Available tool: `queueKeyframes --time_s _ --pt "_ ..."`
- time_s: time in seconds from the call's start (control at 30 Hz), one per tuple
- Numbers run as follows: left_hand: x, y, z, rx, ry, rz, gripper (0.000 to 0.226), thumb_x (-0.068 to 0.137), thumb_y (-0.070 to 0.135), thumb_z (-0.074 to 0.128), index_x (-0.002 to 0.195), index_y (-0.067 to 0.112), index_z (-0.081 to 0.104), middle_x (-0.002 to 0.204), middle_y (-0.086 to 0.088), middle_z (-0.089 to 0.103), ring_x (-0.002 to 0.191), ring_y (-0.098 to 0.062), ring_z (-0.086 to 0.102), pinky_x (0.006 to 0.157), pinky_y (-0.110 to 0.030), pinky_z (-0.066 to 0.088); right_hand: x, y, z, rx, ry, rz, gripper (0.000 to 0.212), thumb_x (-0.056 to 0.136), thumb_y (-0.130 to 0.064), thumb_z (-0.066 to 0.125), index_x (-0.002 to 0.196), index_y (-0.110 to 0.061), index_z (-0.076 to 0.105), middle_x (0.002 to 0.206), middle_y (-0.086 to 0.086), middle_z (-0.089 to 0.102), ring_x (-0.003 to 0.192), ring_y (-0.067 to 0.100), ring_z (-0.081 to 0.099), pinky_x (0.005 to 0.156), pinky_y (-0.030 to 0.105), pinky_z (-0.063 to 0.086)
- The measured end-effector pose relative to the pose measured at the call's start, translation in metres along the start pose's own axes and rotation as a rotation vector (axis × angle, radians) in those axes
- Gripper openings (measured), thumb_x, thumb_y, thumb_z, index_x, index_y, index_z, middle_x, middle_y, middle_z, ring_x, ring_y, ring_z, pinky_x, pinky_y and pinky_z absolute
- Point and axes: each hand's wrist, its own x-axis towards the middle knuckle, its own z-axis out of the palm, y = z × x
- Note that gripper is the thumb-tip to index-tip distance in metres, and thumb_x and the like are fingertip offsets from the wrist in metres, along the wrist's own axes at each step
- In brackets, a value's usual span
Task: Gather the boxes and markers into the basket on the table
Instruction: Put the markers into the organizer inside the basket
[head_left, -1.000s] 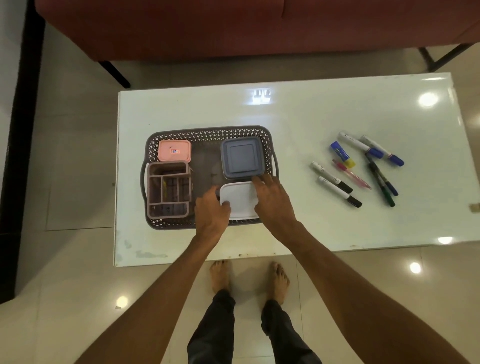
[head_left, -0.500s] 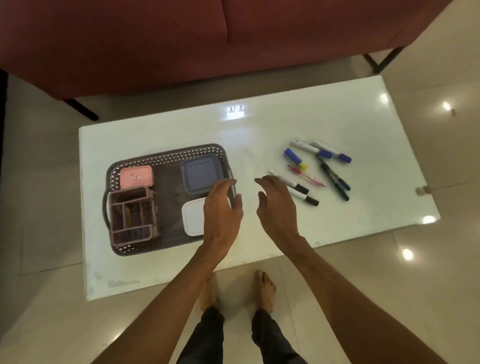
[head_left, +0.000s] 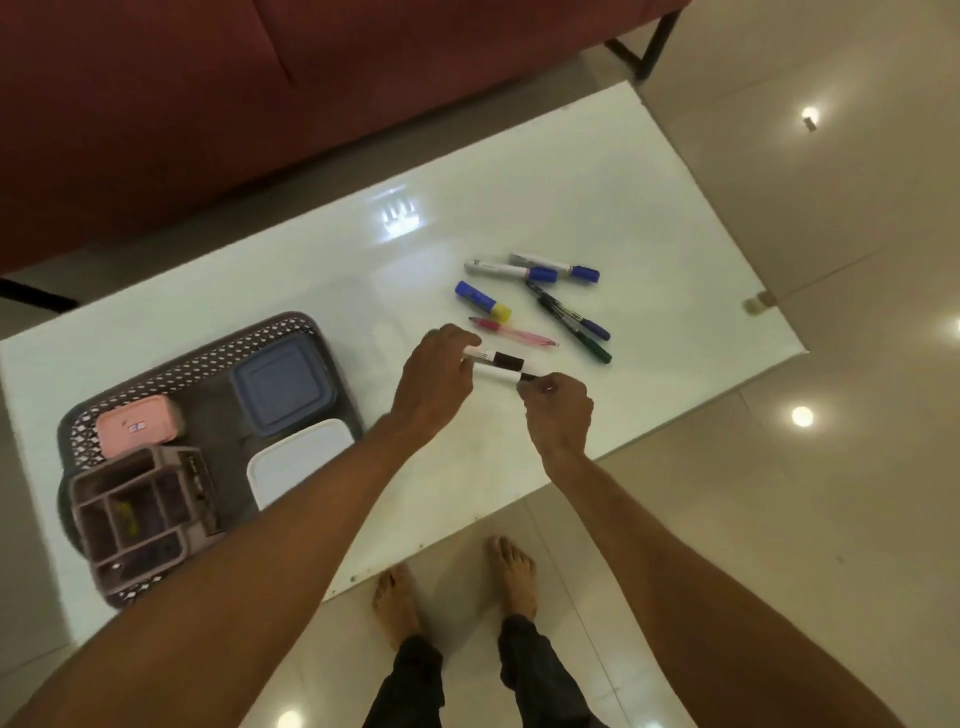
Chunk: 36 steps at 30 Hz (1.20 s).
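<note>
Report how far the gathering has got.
Done: the pink box, blue box and white box sit in the basket. In hand: left hand and right hand pinch two black-capped markers. Left: six other markers on the table.

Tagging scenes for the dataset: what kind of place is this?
Probably a home living room: a red sofa behind a low white table, glossy tiled floor, and the person's bare feet.

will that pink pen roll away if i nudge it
Probably: the pink pen looks slim and round, and the white table is glossy, so it may roll or slide. It seems stiff and light, likely an easy pinch.
</note>
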Motion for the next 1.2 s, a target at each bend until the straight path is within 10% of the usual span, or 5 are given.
queueKeyframes --time_s 0.4,0.63,0.87,1.2 --pt "0.069 -0.020 0.002 0.251 -0.384 0.191 0.030 0.092 0.016 0.065 0.121 0.019 0.066 0.121 -0.002 0.065 0.111 -0.023 0.060 0.092 -0.038 0.050 0.023 -0.019 0.046 0.542 0.031 0.545 0.028 0.080 -0.021 0.081 0.091 0.002 0.070 0.068 0.016 0.067 0.044 0.025 0.057 0.039 0.029 0.053" --pt "0.081 -0.026 0.005 0.283 -0.447 0.216 0.025 0.086 0.024 0.072 0.110 0.018 0.068 0.109 -0.002 0.066 0.095 -0.021 0.062 0.074 -0.027 0.042 0.028 -0.024 0.054 0.596 0.128 0.628 0.023 0.074 -0.013 0.084 0.071 -0.004 0.063 0.069 0.014 0.070 0.058 0.033 0.072 0.056 0.039 0.063" --pt "0.059 -0.038 0.002 0.213 -0.363 0.078 0.019 0.081 0.022 0.072 0.097 0.013 0.066 0.091 -0.006 0.067 0.086 -0.027 0.063 0.071 -0.037 0.051 0.016 -0.025 0.057 0.315 0.195 0.408 0.023 0.073 -0.016 0.076 0.059 -0.005 0.061 0.051 0.005 0.061 0.060 0.031 0.070 0.069 0.043 0.062" --pt "-0.019 -0.037 -0.062 -0.379 0.013 -0.307 0.035 0.080 0.018 0.077 0.113 0.022 0.068 0.079 0.003 0.072 0.073 -0.017 0.071 0.075 -0.038 0.060 -0.040 -0.044 0.046 0.231 0.057 -0.133 0.007 0.079 -0.023 0.072 0.079 -0.024 0.065 0.076 0.000 0.070 0.068 0.029 0.071 0.059 0.051 0.061"
